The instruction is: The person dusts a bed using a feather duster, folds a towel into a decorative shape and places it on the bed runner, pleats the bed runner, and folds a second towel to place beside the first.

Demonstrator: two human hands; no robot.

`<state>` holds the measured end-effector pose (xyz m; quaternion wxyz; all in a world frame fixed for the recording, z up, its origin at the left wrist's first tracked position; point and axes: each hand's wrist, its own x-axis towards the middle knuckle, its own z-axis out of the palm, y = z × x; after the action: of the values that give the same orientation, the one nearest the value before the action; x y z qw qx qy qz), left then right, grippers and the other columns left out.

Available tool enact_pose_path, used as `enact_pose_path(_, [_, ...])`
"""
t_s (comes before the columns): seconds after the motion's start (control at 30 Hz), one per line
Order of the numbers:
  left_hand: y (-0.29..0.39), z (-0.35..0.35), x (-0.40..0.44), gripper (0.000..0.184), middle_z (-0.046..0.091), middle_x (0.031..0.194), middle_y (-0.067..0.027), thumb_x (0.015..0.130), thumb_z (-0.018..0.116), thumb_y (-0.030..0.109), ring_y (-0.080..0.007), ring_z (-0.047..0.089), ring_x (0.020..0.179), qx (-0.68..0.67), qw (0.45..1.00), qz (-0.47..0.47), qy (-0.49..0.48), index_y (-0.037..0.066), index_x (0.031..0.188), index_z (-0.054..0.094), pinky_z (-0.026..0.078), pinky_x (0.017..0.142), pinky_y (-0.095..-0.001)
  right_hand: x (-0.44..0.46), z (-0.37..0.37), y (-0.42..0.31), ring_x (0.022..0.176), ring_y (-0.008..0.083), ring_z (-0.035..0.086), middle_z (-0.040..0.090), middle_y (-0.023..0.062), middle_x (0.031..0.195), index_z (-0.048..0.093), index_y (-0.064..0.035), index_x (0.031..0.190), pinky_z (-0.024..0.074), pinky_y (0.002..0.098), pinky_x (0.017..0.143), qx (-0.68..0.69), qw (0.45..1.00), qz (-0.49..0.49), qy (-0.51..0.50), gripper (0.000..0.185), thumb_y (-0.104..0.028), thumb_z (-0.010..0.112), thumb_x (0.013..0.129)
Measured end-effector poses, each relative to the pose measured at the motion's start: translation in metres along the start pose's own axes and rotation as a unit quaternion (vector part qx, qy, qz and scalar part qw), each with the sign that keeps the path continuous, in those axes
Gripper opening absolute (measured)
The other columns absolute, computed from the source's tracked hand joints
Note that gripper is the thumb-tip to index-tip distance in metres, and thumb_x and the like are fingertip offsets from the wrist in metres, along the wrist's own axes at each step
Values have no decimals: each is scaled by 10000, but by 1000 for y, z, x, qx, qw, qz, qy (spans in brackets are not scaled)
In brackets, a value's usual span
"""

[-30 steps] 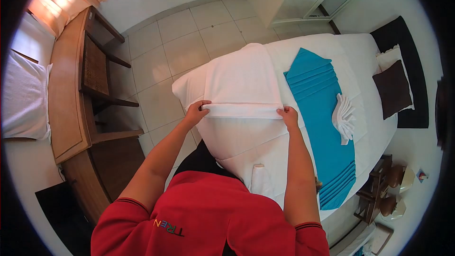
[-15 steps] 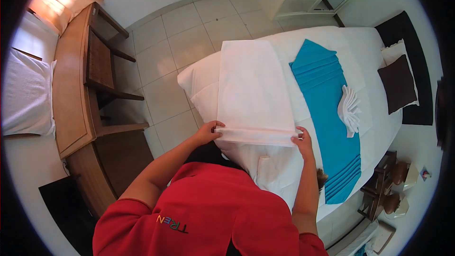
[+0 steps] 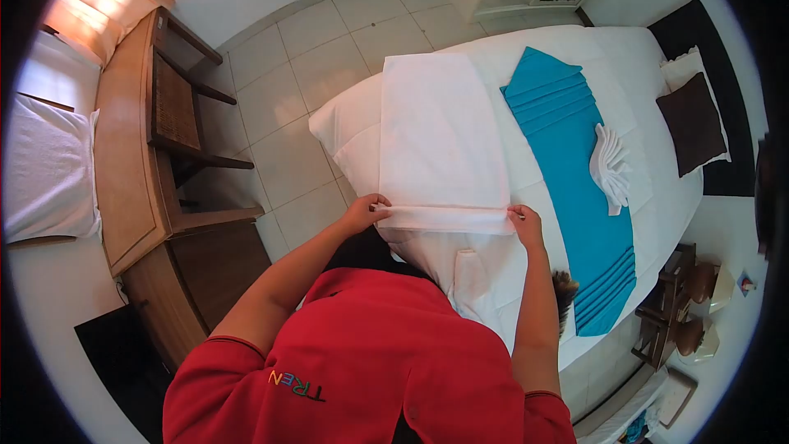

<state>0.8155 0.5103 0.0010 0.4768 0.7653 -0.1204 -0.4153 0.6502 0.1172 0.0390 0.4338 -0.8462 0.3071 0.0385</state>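
Observation:
A white towel (image 3: 440,131) lies spread across the foot of the bed, with a narrow folded band (image 3: 448,219) along its near edge. My left hand (image 3: 367,212) pinches the left end of this band between thumb and fingers. At the opposite end, my right hand (image 3: 526,226) has its thumb and fingers closed on the towel's corner. Close to my body, a small folded white cloth (image 3: 467,270) rests on the bed, below the band.
A blue pleated runner (image 3: 546,156) crosses the white bed (image 3: 625,57), with a fan-folded white towel (image 3: 608,168) on it. Dark and white pillows stand at the headboard. To the left are a wooden desk (image 3: 123,148) and a chair (image 3: 175,103).
The band at the towel's near edge looks flatter and more even. My right hand has shifted slightly up and its fingers now pinch the corner. The camera view has moved a little.

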Motion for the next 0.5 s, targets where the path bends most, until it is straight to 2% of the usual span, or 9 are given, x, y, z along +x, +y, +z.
enact_pose_path(0.13, [-12, 7, -1, 240, 608, 734, -55, 768, 721, 175, -127, 557, 645, -39, 998, 21, 40, 21, 917, 613, 460, 583, -282, 0, 0, 17, 719, 132, 586, 649, 64, 798, 643, 5, 918, 469, 272, 661, 26, 999, 18, -4, 148, -97, 637, 811])
enact_pose_path(0.23, [1, 2, -7, 231, 619, 745, -63, 764, 727, 169, -130, 565, 654, -38, 999, -13, 23, 12, 881, 604, 464, 589, -281, -1, -2, 22, 704, 124, 578, 638, 63, 783, 634, 17, 901, 469, 273, 648, 4, 1000, 7, -1, 146, -100, 636, 813])
enact_pose_path(0.37, [-17, 4, 1, 227, 615, 732, -49, 752, 732, 149, -135, 564, 648, -41, 999, -3, 20, 11, 873, 598, 464, 594, -284, 1, 1, 25, 698, 120, 568, 628, 61, 770, 619, 16, 889, 466, 262, 653, -2, 1000, -3, 7, 135, -90, 636, 807])
enact_pose_path(0.43, [-18, 6, 3, 219, 617, 781, -52, 744, 722, 112, -131, 566, 690, 27, 999, 5, 37, 10, 890, 595, 464, 614, -282, 4, 3, 30, 702, 120, 565, 621, 56, 770, 611, 13, 897, 465, 259, 659, -16, 1000, -13, 8, 134, -81, 634, 804])
enact_pose_path(0.5, [-17, 12, 4, 222, 612, 815, -55, 737, 718, 95, -133, 561, 711, -17, 998, 32, 53, 19, 907, 597, 464, 627, -281, 8, 6, 35, 738, 123, 560, 601, 48, 817, 585, -1, 935, 464, 261, 685, 52, 998, 1, -21, 165, -21, 635, 779])
